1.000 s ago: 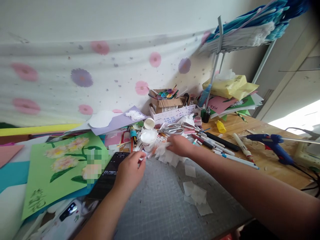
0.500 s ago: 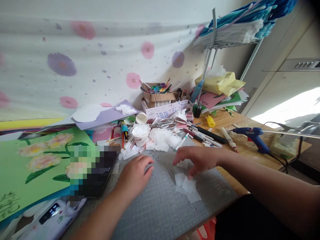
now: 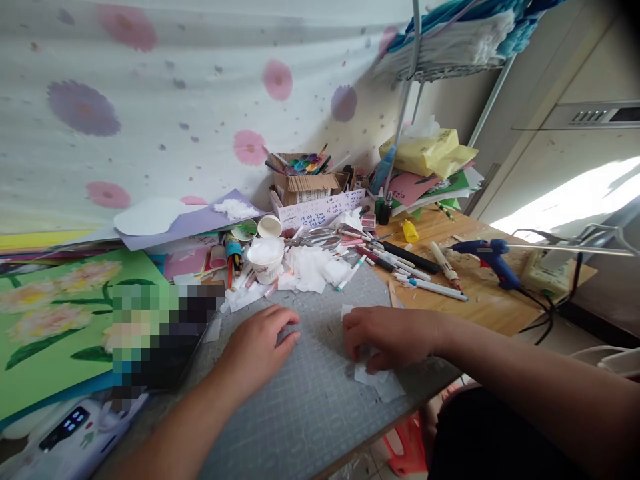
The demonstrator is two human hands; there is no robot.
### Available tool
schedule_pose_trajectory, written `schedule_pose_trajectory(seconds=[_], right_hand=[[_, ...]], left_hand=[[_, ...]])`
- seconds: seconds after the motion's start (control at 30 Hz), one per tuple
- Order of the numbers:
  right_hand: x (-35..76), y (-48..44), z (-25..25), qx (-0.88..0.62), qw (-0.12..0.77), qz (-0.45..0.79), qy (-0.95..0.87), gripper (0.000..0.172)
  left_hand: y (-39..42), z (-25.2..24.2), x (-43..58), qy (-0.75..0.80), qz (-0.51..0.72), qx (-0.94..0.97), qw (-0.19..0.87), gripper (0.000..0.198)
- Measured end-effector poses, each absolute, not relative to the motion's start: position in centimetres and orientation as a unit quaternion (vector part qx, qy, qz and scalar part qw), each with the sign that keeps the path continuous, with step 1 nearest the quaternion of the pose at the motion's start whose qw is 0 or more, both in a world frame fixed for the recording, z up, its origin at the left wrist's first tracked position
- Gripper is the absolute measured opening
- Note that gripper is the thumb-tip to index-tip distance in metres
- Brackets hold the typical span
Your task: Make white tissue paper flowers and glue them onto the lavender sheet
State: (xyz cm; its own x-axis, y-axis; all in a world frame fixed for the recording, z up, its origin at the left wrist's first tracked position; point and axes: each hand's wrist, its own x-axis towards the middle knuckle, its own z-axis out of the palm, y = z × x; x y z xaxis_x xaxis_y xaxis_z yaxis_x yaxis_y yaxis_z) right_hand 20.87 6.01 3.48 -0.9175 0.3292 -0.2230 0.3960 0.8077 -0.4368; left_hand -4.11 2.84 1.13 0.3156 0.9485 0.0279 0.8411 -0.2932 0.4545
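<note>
My left hand rests on the grey cutting mat, fingers loosely curved and thumb apart, holding nothing. To its right, my right hand reaches down over thin white paper pieces, its bent fingers pointing at the mat. A gap shows between its thumb and fingers, and the hand partly covers the pieces. Whether its fingertips touch the paper is hard to see. Beyond the hands stand a paper cup with white stuff in it and a heap of crumpled white paper.
A blue glue gun lies on the wooden tabletop at right, near pens and markers. At left are a green sheet with painted flowers, a dark, partly pixelated device and a white device with a display. A cardboard box stands behind.
My right hand has lowered onto the white paper pieces and now covers part of them. My left hand keeps its pose on the mat. The whole view has shifted slightly.
</note>
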Motion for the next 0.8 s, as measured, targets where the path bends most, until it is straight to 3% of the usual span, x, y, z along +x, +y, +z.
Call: schedule_pose_trajectory(seconds=[0.13, 0.3, 0.47, 0.6, 0.73, 0.8], right_hand=[[21.5, 5.5, 3.7, 0.206, 0.075, -0.266, 0.938, 0.038], [21.5, 5.1, 3.9, 0.197, 0.08, -0.26, 0.942, 0.006], [21.6, 6.5, 3.7, 0.309, 0.003, -0.258, 0.915, 0.003], [21.9, 8.6, 3.0, 0.415, -0.038, -0.227, 0.88, 0.018], [21.7, 9.6, 2.4, 0.42, -0.011, -0.238, 0.876, 0.04], [21.5, 9.6, 2.2, 0.412, -0.003, -0.234, 0.881, 0.04]], left_hand=[[2.5, 1.3, -4.0, 0.567, 0.136, 0.791, 0.186, 0.014], [2.2, 1.3, -3.8, 0.55, 0.127, 0.805, 0.183, 0.014], [2.2, 1.2, -3.8, 0.554, 0.13, 0.801, 0.185, 0.013], [2.2, 1.2, -3.9, 0.562, 0.123, 0.795, 0.192, 0.014], [2.2, 1.2, -4.0, 0.561, 0.126, 0.796, 0.19, 0.013], [2.2, 1.2, -4.1, 0.56, 0.124, 0.797, 0.189, 0.013]])
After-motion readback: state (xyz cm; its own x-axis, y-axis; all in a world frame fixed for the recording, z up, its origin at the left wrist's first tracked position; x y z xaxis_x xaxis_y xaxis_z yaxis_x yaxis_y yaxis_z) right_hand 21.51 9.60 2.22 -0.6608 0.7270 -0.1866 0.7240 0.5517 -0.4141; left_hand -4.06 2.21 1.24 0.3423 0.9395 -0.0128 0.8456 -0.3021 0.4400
